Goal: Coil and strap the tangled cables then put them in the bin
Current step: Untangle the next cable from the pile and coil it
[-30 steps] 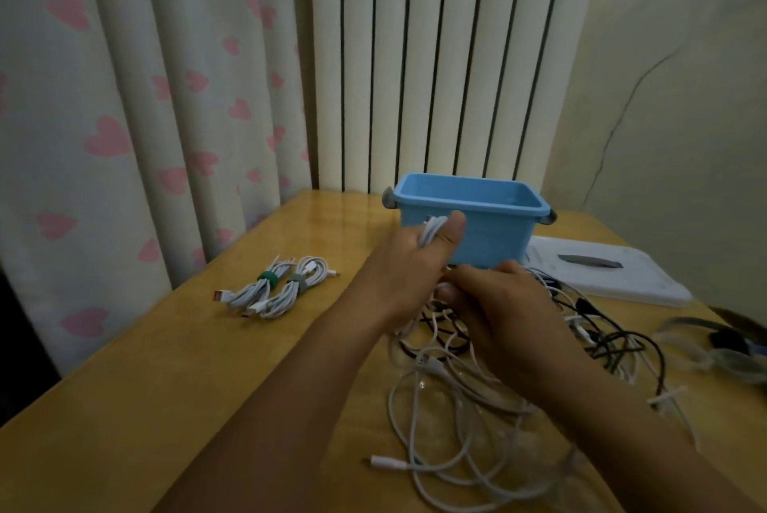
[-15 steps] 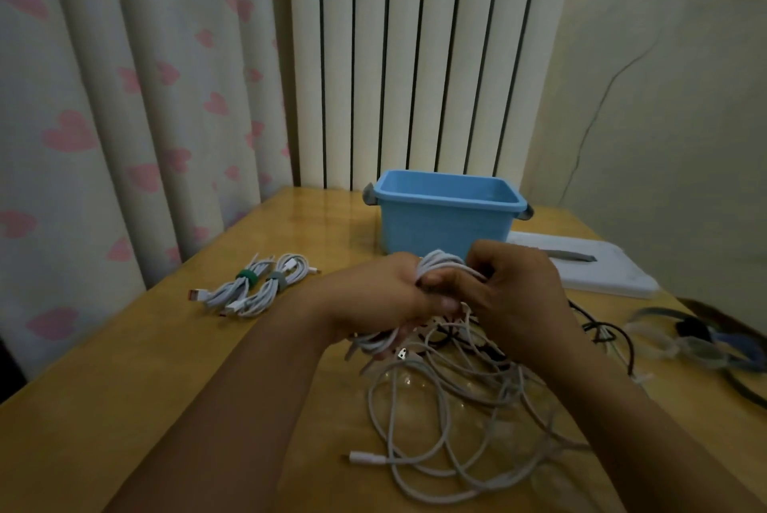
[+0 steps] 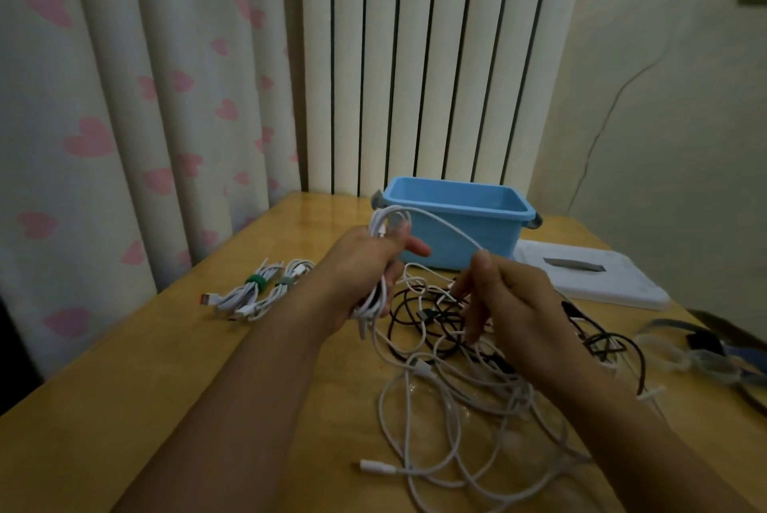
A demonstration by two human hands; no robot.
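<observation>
White charging cable (image 3: 379, 259) sits half-coiled in the left hand (image 3: 365, 263), whose grip is curled round the loops; the right hand (image 3: 510, 305) pinches its free run just ahead of the blue bin (image 3: 456, 217). Best to draw each new turn to the same length, feeding slack gently from the tangled pile (image 3: 469, 379) on the worktop (image 3: 166, 388) so knots don't tighten before strapping.
</observation>
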